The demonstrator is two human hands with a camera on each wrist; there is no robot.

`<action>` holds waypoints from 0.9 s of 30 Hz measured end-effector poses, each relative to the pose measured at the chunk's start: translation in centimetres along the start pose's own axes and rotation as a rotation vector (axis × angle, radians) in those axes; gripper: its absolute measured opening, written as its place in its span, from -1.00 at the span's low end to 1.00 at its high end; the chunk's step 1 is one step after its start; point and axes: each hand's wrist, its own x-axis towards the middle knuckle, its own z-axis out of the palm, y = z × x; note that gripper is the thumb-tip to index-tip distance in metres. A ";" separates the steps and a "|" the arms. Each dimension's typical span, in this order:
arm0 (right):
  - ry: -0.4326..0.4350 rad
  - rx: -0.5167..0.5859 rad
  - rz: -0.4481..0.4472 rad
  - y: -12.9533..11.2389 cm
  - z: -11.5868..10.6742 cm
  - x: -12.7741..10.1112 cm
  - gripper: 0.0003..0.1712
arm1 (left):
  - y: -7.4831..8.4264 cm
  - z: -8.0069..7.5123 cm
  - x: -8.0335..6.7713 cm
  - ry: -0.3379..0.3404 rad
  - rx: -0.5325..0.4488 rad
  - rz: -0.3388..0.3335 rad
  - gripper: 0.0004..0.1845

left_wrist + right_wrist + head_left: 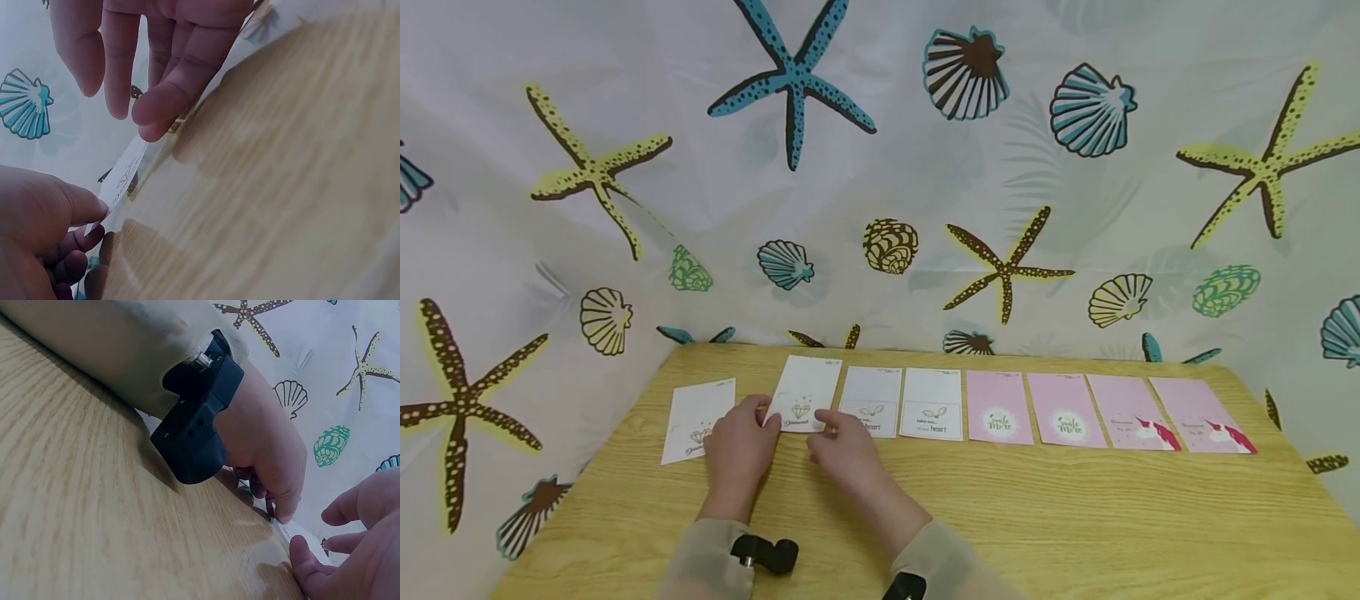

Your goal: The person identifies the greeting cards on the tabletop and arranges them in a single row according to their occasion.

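Observation:
My left hand [741, 446] pinches the lower left edge of a white card [807, 385] printed with a gold diamond. In the left wrist view its thumb presses on the card [122, 178]. My right hand [853, 454] is at the card's lower right corner with its fingers spread. In the right wrist view the right thumb and fingers [350, 544] stand apart; whether they touch the card I cannot tell. Another diamond card [685, 412] lies tilted to the left, partly behind the left hand. A white winged-heart card [871, 385] lies just beyond the right fingers.
The row continues rightward with another winged-heart card [931, 387], pink "smile more" cards [996, 392] and pink unicorn cards [1123, 404]. All lie near the back of the wooden table [1075, 517]. A shell-and-starfish cloth [865, 183] hangs behind it.

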 end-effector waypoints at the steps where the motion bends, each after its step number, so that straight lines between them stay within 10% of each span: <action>1: -0.005 -0.013 -0.008 0.0 0.0 0.0 -0.36 | -0.1 0.1 0.0 0.004 0.003 0.002 -0.56; 27: -0.087 -0.095 -0.002 0.0 0.0 -0.5 -0.36 | 0.4 0.3 -0.3 0.007 0.087 0.011 -0.55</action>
